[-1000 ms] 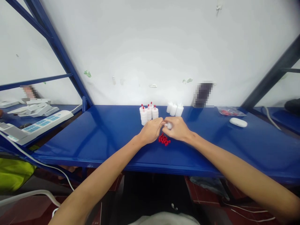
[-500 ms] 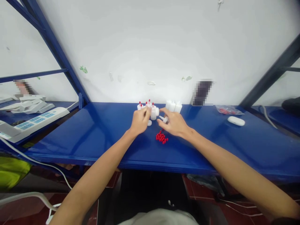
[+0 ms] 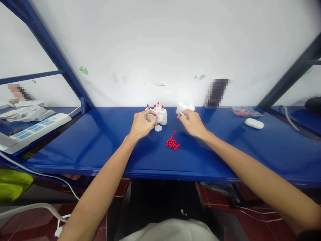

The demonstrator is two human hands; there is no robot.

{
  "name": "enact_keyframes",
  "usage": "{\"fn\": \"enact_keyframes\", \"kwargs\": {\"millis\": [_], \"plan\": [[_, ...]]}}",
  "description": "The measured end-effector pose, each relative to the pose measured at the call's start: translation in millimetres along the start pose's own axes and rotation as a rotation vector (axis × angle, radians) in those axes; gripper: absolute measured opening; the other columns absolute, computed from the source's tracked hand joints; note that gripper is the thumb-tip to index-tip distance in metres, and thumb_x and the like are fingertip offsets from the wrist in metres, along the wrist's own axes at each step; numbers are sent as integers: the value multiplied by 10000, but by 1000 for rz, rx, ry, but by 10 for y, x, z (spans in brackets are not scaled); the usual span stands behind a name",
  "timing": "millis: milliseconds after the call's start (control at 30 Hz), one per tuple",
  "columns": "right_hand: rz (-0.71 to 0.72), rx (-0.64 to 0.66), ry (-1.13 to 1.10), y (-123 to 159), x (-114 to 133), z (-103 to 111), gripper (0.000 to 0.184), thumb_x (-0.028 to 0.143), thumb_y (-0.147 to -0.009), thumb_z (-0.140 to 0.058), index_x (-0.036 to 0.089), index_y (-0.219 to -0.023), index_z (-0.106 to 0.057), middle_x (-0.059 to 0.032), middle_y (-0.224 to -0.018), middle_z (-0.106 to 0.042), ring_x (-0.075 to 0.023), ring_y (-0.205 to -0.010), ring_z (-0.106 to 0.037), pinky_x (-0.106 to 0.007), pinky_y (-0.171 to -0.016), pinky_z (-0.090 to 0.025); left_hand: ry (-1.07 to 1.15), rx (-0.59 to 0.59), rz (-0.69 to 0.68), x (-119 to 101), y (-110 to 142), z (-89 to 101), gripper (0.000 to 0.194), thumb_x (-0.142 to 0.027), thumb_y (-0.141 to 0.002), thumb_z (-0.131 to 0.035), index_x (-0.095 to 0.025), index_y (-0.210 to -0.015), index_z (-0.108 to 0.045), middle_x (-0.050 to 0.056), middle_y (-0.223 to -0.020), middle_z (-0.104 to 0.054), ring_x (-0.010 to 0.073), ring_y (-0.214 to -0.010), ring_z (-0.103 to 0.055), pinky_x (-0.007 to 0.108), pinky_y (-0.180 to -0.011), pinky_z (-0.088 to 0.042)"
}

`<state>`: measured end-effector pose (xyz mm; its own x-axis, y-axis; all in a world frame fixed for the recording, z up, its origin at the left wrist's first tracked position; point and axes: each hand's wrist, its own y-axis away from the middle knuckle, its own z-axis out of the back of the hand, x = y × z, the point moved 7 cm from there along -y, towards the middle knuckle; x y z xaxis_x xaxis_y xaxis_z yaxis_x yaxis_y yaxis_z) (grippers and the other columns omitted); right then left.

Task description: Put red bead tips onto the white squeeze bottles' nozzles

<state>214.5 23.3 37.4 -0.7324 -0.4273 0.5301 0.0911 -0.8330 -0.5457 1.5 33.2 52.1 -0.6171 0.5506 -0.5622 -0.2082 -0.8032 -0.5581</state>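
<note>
My left hand (image 3: pixel 142 124) is curled at the left of a group of white plastic bottles (image 3: pixel 163 117) with red tips. Its thumb and fingers close round one white bottle, mostly hidden by the hand. Just right of its fingertips a round white cap with a red tip (image 3: pixel 157 127) rests on the table. My right hand (image 3: pixel 192 123) pinches a small white nozzle cap (image 3: pixel 184 115), partly hidden by the fingers. Right behind that hand are several white bottles (image 3: pixel 180 107) without red tips. Between the hands and nearer me lies a loose pile of small red caps (image 3: pixel 172 144).
The blue table (image 3: pixel 105 140) runs up to the white wall. On the right lie a clear bag with red pieces (image 3: pixel 244 112) and a white oval case (image 3: pixel 254 123). A power strip (image 3: pixel 37 129) and white boxes (image 3: pixel 32 112) are on the left, beside the blue frame (image 3: pixel 54 50).
My hands have moved apart: the left went left to the red-tipped bottles, the right moved right and back towards the plain bottles. The round cap with the red tip now shows fully.
</note>
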Motion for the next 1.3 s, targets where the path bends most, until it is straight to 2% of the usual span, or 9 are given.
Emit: {"fn": "enact_keyframes", "kwargs": {"millis": [133,300,433,533,633,767,867,1067,1300], "plan": [[-80,-37,-70,13,-24,32,230,299,-769,-567,164,-914,-686,-23,-724,-656,-160,-618,-531,-285,-629,-394,-97,65,-79,6,20,-105,196,-323,-843,-592,-186,-921,-709,-40,-540,-564,118,-516,-521,239,-588,-379],[65,-168,-195,112,154,194,178,316,-754,-571,177,-643,-572,9,-570,-527,-129,-538,-445,-271,-554,-355,-277,138,-97,70,31,-225,264,-362,-890,-550,-209,-1019,-722,12,-613,-617,163,-561,-557,280,-609,-391],[95,-150,-283,137,148,197,196,316,-774,-522,188,-626,-542,16,-525,-473,-132,-496,-416,-280,-518,-329,-191,121,-131,25,47,-215,316,-304,-880,-554,-197,-1154,-668,-13,-593,-590,141,-550,-539,276,-644,-418],[120,-127,-259,98,126,167,194,292,-763,-484,186,-614,-548,-20,-619,-559,-163,-592,-505,-298,-599,-381,-63,144,-241,-146,102,-210,203,-287,-877,-528,-168,-914,-688,-21,-585,-554,117,-549,-495,264,-638,-411],[115,-56,-159,50,116,108,243,294,-771,-460,183,-572,-543,-36,-643,-591,-182,-658,-546,-309,-664,-392,-23,267,-374,-354,192,-299,299,-260,-843,-511,-163,-560,-522,3,-616,-549,129,-635,-491,281,-677,-401],[41,141,-51,39,81,-25,276,301,-800,-466,179,-563,-538,3,-495,-504,-142,-523,-465,-286,-574,-335,17,441,-304,-403,210,-493,373,-224,-863,-415,-174,-496,-370,-25,-479,-382,106,-517,-380,276,-574,-330],[51,185,-14,45,74,-49,294,303,-826,-449,179,-571,-527,11,-481,-491,-133,-504,-439,-282,-558,-314,-56,496,-263,-375,126,-632,375,-352,-931,-400,-178,-610,-486,-10,-530,-480,126,-504,-434,283,-531,-315],[12,90,-20,9,-35,34,192,294,-840,-437,183,-786,-583,13,-561,-559,-152,-541,-480,-280,-581,-334,-427,707,-286,-365,1,-979,548,-597,-919,-405,-161,-646,-596,82,-588,-587,201,-548,-565,303,-542,-370],[-7,29,55,-18,-53,68,221,369,-848,-529,178,-935,-597,-21,-693,-615,-171,-599,-507,-282,-602,-348,-429,774,-332,-340,-19,-1100,358,-421,-923,-488,-166,-736,-655,81,-676,-656,203,-580,-592,299,-583,-400]]}}
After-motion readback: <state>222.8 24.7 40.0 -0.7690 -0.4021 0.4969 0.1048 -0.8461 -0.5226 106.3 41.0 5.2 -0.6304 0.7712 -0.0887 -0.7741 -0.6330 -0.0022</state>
